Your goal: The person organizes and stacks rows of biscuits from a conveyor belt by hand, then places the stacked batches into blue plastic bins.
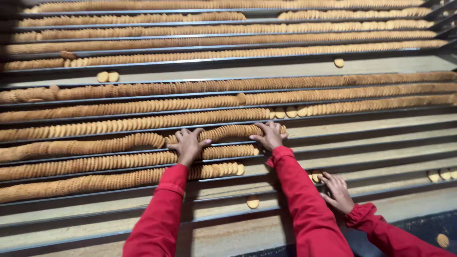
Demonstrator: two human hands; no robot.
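Nearest the front edge of the table (238, 238), the channels between the metal rails (362, 135) are lying mostly bare, with a single biscuit (253, 202) sitting loose there. A co-worker's hand (337, 191), in a red sleeve, is touching a few biscuits near the front right. Further in, the short biscuit row (223, 133) is running left to right along its channel, the biscuits standing on edge. The left hand (189, 144) is pressing flat, fingers spread, on that row's left part. The right hand (270, 135) is resting spread on its right end, gripping nothing. Beyond, long biscuit rows (228, 53) are filling the channels toward the far edge.
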